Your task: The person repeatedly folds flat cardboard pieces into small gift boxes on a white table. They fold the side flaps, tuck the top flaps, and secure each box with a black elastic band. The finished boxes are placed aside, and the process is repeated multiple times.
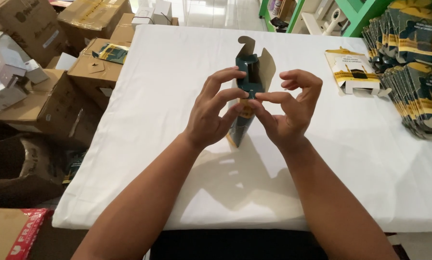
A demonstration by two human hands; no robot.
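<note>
While both hands grip carton (247,91) | table (177,72) edges well apart

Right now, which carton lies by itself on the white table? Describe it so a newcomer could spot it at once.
Start at the white table and look to its far right, where stacks of flat cartons crowd the edge. Just left of those stacks lies the single carton. Unlike the dark green carton held in both hands, it rests flat, untouched, showing a cream and gold face.
</note>
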